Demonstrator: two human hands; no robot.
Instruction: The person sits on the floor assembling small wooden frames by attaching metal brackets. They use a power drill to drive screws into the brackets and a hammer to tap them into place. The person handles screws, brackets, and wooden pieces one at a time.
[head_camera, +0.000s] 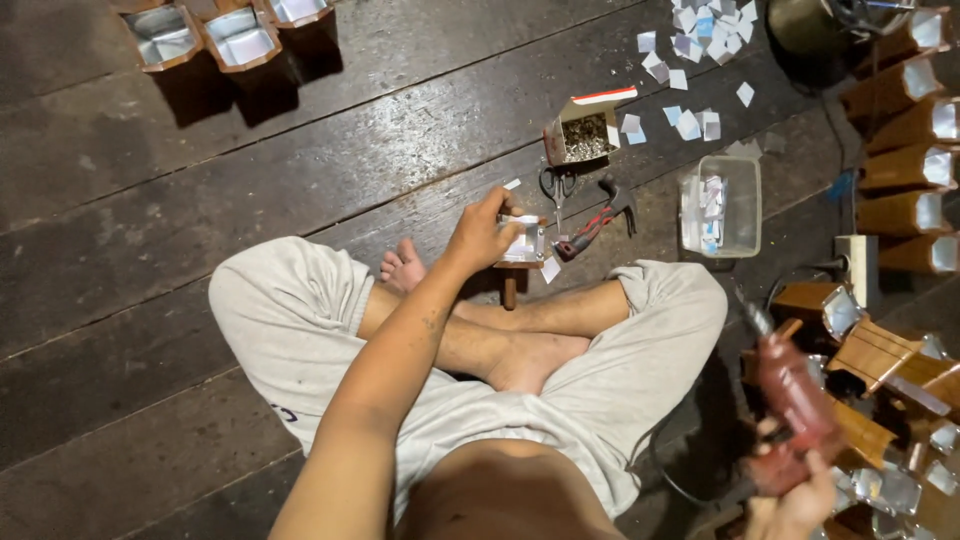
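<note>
Two hands were busy, well apart. The left hand (482, 235) reached forward over the crossed legs and gripped a small wooden piece (522, 245) with a shiny metal face, pressing it down on top of a short wooden post (510, 290) that stood on the floor just beyond the feet; the post seemed to serve as a rest to keep the piece steady. The right hand (800, 500) was down by the right knee, fingers closed round the handle of a red power drill (795, 400), bit pointing up and away from the piece, blurred by motion.

Tools lay within easy reach just past the piece: scissors (556, 185), a hammer (605, 215), and an open cardboard box of small nails or screws (585, 135). A clear plastic tub (722, 205) of cut squares sat to the right, more loose squares (695, 40) scattered beyond it. Finished-looking wooden pieces were lined up in a row at the right edge (900, 170), heaped by the right knee (890, 400), and three more stood far left (235, 35).

The surface was a dark, worn plank floor (150, 200); the person sat cross-legged on it in pale shorts. Light was dim and warm.
</note>
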